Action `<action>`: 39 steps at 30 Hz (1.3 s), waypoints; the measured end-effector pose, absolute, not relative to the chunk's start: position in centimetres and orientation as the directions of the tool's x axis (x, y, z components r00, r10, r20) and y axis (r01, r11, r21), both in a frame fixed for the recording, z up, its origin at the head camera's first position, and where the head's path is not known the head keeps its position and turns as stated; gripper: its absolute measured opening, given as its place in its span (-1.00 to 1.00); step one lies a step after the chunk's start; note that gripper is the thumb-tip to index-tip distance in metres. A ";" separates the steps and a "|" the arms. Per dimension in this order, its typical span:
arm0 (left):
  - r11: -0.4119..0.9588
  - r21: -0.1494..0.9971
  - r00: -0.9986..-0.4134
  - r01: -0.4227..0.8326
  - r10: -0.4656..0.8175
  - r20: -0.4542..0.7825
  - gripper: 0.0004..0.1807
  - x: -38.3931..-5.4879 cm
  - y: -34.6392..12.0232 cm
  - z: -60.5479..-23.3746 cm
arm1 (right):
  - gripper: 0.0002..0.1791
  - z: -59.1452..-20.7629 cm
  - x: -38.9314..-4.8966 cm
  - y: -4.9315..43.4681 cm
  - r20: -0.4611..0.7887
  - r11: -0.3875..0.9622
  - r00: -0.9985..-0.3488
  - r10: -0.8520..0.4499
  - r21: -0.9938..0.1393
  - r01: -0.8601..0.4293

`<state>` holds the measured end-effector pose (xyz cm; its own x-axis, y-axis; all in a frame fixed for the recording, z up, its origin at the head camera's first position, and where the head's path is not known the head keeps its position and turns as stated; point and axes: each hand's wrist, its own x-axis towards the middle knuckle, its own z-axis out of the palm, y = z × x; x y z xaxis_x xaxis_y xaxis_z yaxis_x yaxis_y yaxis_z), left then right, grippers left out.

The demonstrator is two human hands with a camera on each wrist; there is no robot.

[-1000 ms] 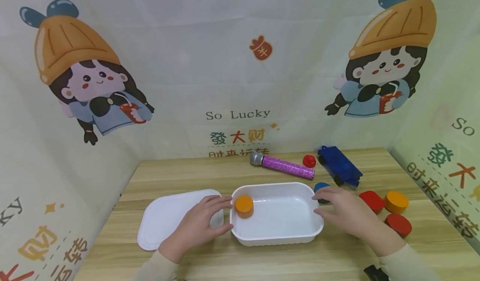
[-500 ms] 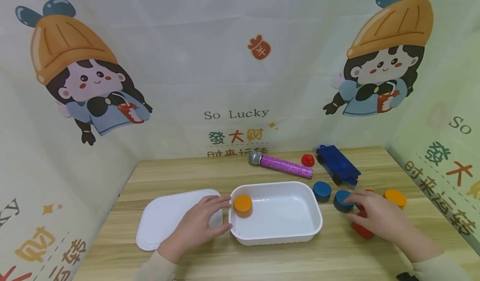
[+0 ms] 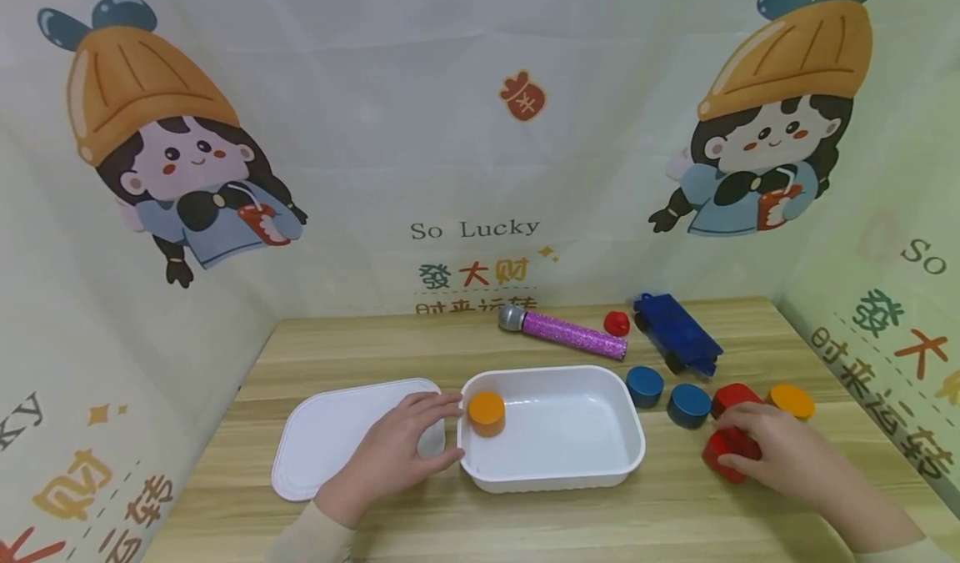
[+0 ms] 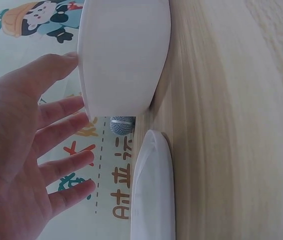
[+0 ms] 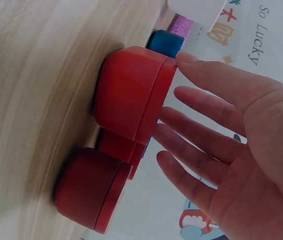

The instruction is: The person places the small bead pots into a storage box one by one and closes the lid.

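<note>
A white rectangular container [image 3: 558,429] stands on the table with a round orange box [image 3: 487,414] inside at its left end. My left hand [image 3: 401,442] rests at the container's left rim; in the left wrist view its thumb touches the rim and its fingers are spread. My right hand [image 3: 776,446] is over a red box [image 3: 723,454] on the right. In the right wrist view the thumb touches the seamed top edge of that red box [image 5: 131,92], and the other fingers are extended beside its top. Another red box [image 3: 735,398] stands just behind.
Two blue round boxes [image 3: 689,405] stand right of the container; an orange one [image 3: 792,401] is farther right. A dark red box [image 5: 91,190] shows in the right wrist view. A white lid [image 3: 337,434], purple microphone [image 3: 573,335], small red object [image 3: 617,323] and blue toy vehicle [image 3: 678,334] lie around.
My right hand has moved from the container's right rim, past the blue boxes, to the red box on the right. The left hand has stayed at the left rim.
</note>
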<state>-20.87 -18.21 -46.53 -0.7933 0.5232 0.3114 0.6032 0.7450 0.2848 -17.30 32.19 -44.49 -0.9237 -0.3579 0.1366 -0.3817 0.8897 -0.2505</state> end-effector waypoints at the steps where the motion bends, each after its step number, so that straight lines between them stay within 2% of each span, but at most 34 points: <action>1: 0.744 0.286 -0.793 0.604 0.525 0.310 -0.42 -20.9 -18.2 -46.6 | -0.61 -44.6 -17.2 32.2 0.136 0.890 -0.924 -0.358 -0.251 -0.382; 14: 0.750 0.285 -0.800 0.597 0.528 0.285 -0.43 -20.7 -18.0 -46.5 | -0.55 -44.5 -17.0 33.0 0.027 0.904 -0.941 -0.336 -0.272 -0.331; 28: 0.748 0.273 -0.789 0.605 0.518 0.329 -0.44 -20.8 -18.1 -46.5 | -0.53 -44.4 -17.3 32.8 0.044 0.903 -0.948 -0.317 -0.291 -0.315; 39: 0.749 0.292 -0.800 0.595 0.515 0.308 -0.44 -20.9 -18.1 -46.6 | -0.52 -44.4 -17.2 32.7 0.071 0.894 -0.945 -0.318 -0.309 -0.324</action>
<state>-20.87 -18.09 -46.57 -0.8001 0.5148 0.3081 0.5945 0.7491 0.2924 -17.15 32.71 -44.42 -0.9454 -0.3179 0.0713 -0.3240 0.8943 -0.3085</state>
